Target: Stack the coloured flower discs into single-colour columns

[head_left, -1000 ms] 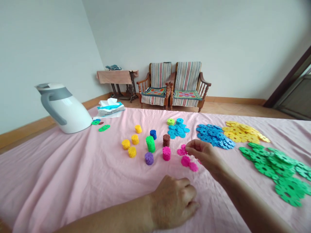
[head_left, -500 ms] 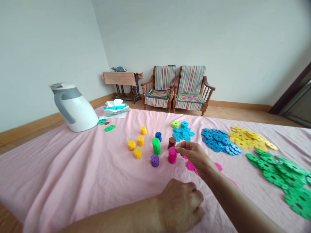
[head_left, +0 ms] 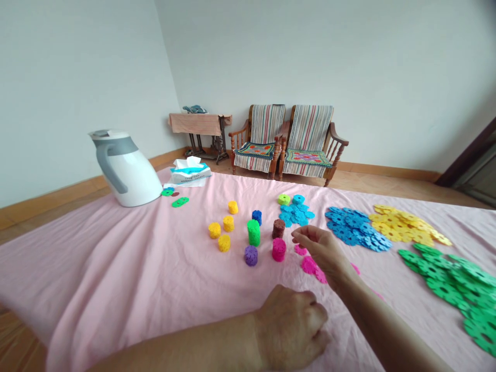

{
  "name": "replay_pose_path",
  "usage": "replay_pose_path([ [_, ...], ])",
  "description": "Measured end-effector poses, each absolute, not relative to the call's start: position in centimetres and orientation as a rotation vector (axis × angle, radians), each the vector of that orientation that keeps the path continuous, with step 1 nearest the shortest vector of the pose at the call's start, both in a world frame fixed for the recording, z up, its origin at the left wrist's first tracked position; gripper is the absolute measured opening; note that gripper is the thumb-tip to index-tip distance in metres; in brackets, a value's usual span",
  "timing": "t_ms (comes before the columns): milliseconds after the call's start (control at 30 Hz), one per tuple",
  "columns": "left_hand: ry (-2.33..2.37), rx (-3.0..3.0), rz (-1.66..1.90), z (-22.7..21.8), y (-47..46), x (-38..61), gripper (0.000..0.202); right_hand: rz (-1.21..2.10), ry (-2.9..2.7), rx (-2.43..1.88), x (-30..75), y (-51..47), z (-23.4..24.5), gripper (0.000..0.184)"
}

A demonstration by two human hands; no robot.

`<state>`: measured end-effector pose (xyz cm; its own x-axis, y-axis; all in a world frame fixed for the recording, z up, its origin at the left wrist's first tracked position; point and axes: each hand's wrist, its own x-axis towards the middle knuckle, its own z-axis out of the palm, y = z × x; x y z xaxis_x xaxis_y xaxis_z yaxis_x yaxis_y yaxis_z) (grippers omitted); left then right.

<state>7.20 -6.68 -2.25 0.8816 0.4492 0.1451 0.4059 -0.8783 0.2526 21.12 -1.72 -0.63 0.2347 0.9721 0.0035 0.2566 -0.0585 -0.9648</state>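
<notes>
My bench is spread with pink cloth, and at its far left stands a white-and-grey jug; I can't see what is inside. Near it sits the tissue box, a white tissue poking out of its top. My left hand rests close to me, fingers folded into a loose fist. My right hand hovers just right of the pink stack, thumb and forefinger narrowly spaced; I can't tell whether they pinch anything. Loose pink discs lie just beside that hand.
</notes>
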Motion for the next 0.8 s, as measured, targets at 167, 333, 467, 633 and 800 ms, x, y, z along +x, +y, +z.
replay_pose_path([
  [167,0.754,2.792,0.164,-1.4,-6.4,6.8,0.027,0.868,-1.28,-1.47,21.6,-1.9,-2.7,0.028],
  [333,0.94,2.773,0.043,-0.8,-6.2,6.0,0.032,0.765,-1.494,-1.513,21.5,-2.0,-3.8,0.024],
  [467,1.062,2.748,0.001,-0.3,-5.9,5.2,0.038,0.725,-1.578,-1.467,21.2,-2.2,-3.8,0.022],
  [633,1.174,2.717,-0.029,0.1,-5.0,4.5,0.037,0.691,-1.643,-1.422,20.8,-2.5,-3.6,0.031],
  [800,1.245,2.702,0.044,-0.6,-4.3,4.5,0.03,0.66,-1.692,-1.44,20.9,-2.6,-3.6,0.035],
])
